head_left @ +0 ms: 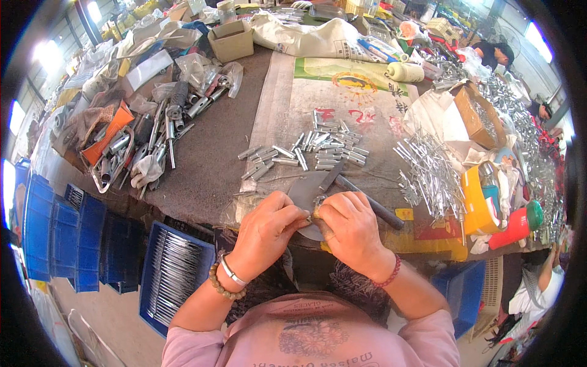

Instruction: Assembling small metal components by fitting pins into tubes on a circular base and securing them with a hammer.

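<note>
My left hand (266, 225) is closed in a pinch at the near edge of the bench; whatever its fingertips hold is too small to make out. Close beside it, my right hand (353, 229) is closed around a small metal piece (318, 200), mostly hidden by the fingers. Both hands meet over a dark round metal plate (301, 188). Just beyond the right hand lies a hammer (374, 205) with a dark handle, its head near the plate. Short silver metal tubes (333, 144) are heaped on the sacking beyond my hands.
Thin metal rods (431, 177) lie in a pile to the right, near a yellow container (477, 202) and a red bottle (509, 227). Tools and tubes (174, 113) clutter the left. Below the bench, a blue crate (144, 306) holds rods. A cardboard box (231, 41) stands farther back.
</note>
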`<act>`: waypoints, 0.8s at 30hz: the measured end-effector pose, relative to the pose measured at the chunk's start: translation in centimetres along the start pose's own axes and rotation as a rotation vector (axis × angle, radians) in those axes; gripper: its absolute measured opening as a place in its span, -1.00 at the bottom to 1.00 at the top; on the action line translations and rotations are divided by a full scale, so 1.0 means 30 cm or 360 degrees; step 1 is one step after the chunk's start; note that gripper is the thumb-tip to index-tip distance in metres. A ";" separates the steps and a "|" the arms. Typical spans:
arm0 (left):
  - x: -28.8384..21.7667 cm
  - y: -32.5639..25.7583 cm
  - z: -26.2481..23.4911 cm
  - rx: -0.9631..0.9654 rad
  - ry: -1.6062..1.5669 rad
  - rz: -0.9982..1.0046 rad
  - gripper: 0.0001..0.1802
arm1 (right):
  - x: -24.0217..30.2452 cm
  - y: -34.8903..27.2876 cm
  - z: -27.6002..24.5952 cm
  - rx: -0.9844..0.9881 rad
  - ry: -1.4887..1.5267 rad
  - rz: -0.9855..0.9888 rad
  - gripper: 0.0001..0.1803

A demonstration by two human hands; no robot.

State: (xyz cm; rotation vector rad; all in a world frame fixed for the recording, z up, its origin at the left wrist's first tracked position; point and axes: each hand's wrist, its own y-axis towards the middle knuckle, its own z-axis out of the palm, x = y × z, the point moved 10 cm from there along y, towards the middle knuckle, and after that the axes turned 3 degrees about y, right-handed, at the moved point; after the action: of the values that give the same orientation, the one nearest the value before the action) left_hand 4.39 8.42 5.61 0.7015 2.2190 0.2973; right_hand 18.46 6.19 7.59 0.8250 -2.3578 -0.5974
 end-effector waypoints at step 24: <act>-0.007 -0.014 -0.012 -0.0115 0.0003 0.0029 -0.82 | 0.005 -0.064 -0.255 0.0111 -0.0011 0.0400 -0.44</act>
State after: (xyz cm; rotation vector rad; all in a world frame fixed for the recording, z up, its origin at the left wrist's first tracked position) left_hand 4.08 7.96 5.82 0.6825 2.1930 0.3853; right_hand 24.01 3.06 12.22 0.5434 -2.4498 -0.4161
